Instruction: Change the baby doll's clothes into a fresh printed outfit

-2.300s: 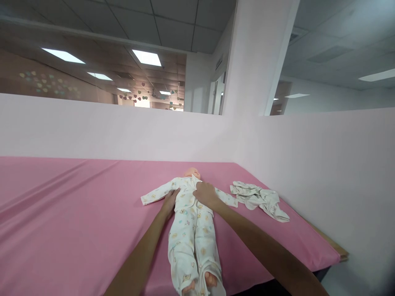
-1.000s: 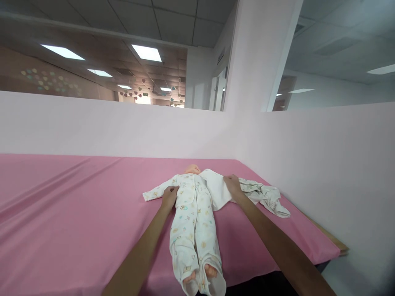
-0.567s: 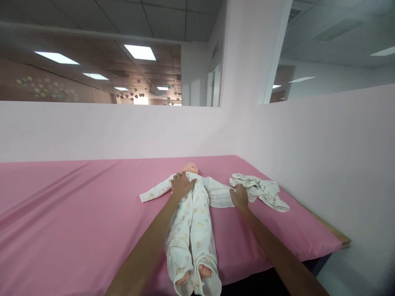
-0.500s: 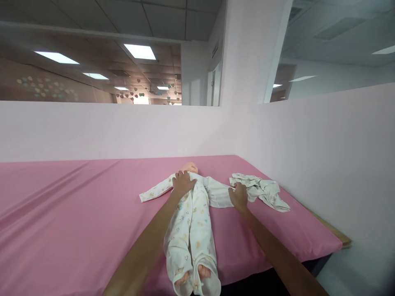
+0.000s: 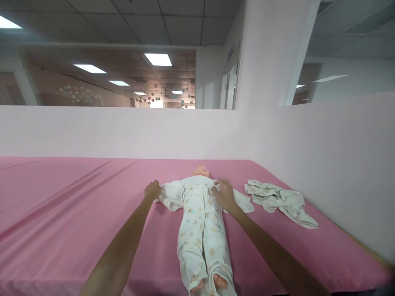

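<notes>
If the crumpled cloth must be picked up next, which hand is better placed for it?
Probably the right hand: it is nearer to the cloth. The left hand is farther away, holding the shirt at its opposite edge.

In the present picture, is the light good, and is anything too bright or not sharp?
Head view: the ceiling light panels are washed out to white; light on the white top is soft, with faint shadows on the pink sheet; in the same view, left hand and right hand have readable outlines, while the doll's head lacks fine detail.
</notes>
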